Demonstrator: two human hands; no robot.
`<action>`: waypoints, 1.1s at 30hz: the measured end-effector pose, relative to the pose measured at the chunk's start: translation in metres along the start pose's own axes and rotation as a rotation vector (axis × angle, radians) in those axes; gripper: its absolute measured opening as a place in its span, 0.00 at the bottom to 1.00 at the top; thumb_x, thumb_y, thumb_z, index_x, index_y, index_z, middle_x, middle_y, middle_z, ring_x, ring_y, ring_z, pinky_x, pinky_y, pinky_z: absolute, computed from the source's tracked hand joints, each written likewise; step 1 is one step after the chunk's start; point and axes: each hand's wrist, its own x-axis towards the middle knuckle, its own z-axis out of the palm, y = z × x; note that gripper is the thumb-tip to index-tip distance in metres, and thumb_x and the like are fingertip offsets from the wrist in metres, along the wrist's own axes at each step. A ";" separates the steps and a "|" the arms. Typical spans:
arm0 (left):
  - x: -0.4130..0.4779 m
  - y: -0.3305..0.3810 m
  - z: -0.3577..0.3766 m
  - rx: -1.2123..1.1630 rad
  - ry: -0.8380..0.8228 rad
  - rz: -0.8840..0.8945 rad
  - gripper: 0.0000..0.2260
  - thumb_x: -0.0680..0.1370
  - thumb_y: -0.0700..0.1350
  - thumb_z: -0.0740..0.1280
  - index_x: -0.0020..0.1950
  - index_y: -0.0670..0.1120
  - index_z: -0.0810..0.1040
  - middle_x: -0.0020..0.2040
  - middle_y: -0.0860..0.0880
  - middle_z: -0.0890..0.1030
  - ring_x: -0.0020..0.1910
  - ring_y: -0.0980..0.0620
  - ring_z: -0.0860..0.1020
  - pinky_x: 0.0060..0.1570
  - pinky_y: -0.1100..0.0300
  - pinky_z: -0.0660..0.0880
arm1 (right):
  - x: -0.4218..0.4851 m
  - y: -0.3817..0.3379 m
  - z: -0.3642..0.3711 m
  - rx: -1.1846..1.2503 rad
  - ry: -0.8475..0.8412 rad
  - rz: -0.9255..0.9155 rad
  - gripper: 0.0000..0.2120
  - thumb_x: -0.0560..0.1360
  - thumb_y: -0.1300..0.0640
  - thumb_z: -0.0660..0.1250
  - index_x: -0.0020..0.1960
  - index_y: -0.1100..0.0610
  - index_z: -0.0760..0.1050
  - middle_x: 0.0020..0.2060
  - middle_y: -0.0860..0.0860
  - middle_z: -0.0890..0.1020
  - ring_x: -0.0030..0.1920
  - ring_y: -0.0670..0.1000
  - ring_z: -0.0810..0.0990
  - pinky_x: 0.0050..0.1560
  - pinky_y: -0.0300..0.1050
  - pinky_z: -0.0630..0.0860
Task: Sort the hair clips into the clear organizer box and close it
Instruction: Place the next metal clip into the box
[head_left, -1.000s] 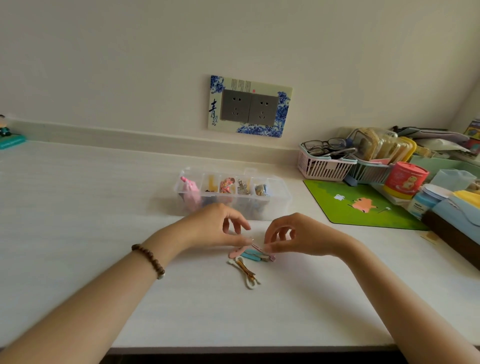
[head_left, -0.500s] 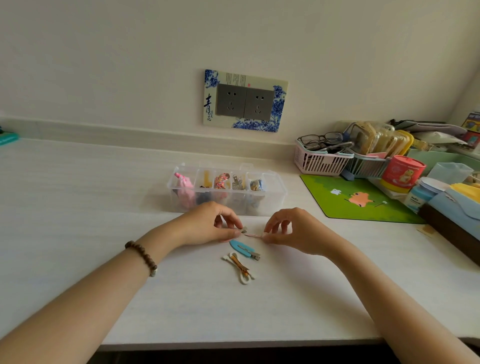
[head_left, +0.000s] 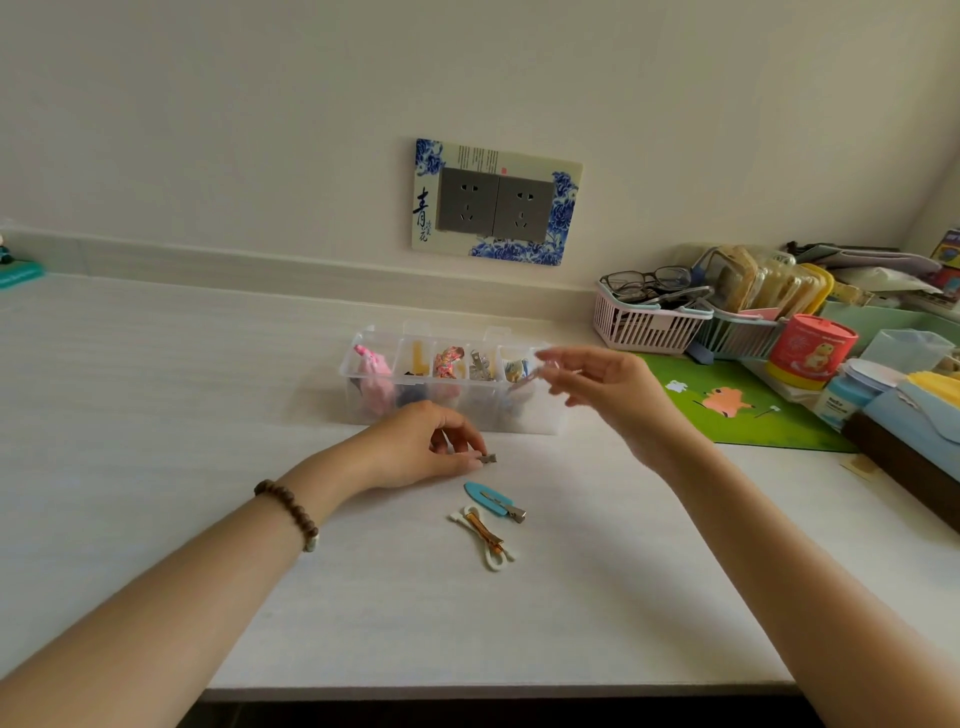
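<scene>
The clear organizer box (head_left: 540, 422) stands open on the white desk, with clips in several of its compartments. My right hand (head_left: 602, 387) hovers at the box's right end, and a pale pink hair clip (head_left: 523, 383) hangs blurred from its fingertips over the last compartment. My left hand (head_left: 426, 449) rests on the desk in front of the box, where thumb and forefinger pinch a small metal clip (head_left: 489, 458). A blue clip (head_left: 487, 496) and a white and gold clip (head_left: 485, 536) lie loose on the desk just below it.
A green mat (head_left: 737, 410) lies right of the box. Behind the mat stand pink baskets (head_left: 649, 325) with glasses, a red tub (head_left: 810, 351) and stacked boxes along the right edge. A socket plate (head_left: 496, 205) is on the wall. The desk's front edge runs near me.
My right hand has lifted the pink clip off the desk and carried it up and right to the box's right end. My left hand let go of it and stays low.
</scene>
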 end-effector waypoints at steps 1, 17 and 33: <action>0.000 0.000 0.000 -0.007 0.013 0.000 0.05 0.73 0.51 0.70 0.48 0.55 0.81 0.40 0.56 0.78 0.37 0.60 0.73 0.39 0.70 0.70 | 0.008 -0.004 -0.001 -0.025 0.013 -0.016 0.10 0.73 0.58 0.68 0.53 0.51 0.79 0.43 0.48 0.84 0.38 0.41 0.80 0.40 0.34 0.76; 0.000 -0.001 0.001 -0.027 0.008 -0.007 0.05 0.74 0.51 0.69 0.48 0.57 0.80 0.43 0.57 0.79 0.40 0.59 0.74 0.40 0.68 0.69 | 0.073 0.009 0.023 -0.702 -0.102 -0.169 0.09 0.75 0.54 0.66 0.54 0.50 0.80 0.55 0.51 0.79 0.49 0.48 0.74 0.48 0.44 0.72; 0.002 0.023 -0.001 -0.561 0.554 0.177 0.03 0.70 0.43 0.73 0.40 0.48 0.80 0.39 0.48 0.82 0.35 0.61 0.78 0.28 0.65 0.74 | 0.002 0.010 0.042 0.127 -0.063 -0.061 0.04 0.72 0.56 0.69 0.44 0.56 0.80 0.38 0.53 0.83 0.38 0.46 0.80 0.41 0.39 0.76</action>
